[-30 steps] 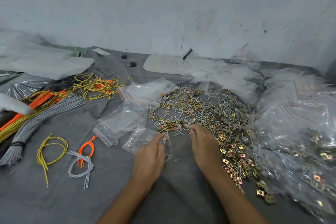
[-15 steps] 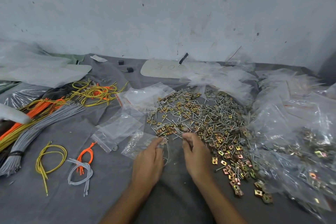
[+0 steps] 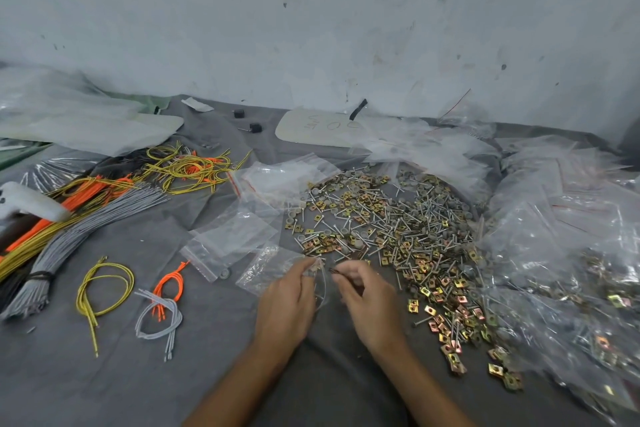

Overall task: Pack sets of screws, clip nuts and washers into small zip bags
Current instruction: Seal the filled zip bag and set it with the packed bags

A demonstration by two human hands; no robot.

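A wide heap of loose screws, brass-coloured clip nuts and grey washers [image 3: 391,229] lies on the grey cloth. My left hand [image 3: 289,302] grips a small clear zip bag [image 3: 273,267] at its mouth, just short of the heap's near edge. My right hand [image 3: 367,298] is beside it, fingers curled, pinching small dark hardware at the fingertips close to the bag's opening. What exactly it pinches is blurred. Empty zip bags [image 3: 235,236] lie just left of the heap.
Filled bags are piled at the right [image 3: 571,270]. Bundles of grey, orange and yellow cords [image 3: 79,218] lie at the left, with small loops [image 3: 104,291] nearer me. More empty bags [image 3: 280,177] and plastic sheets lie toward the wall.
My right hand has drawn back from the heap toward the bag's mouth with something pinched. My left hand has kept hold of the bag.
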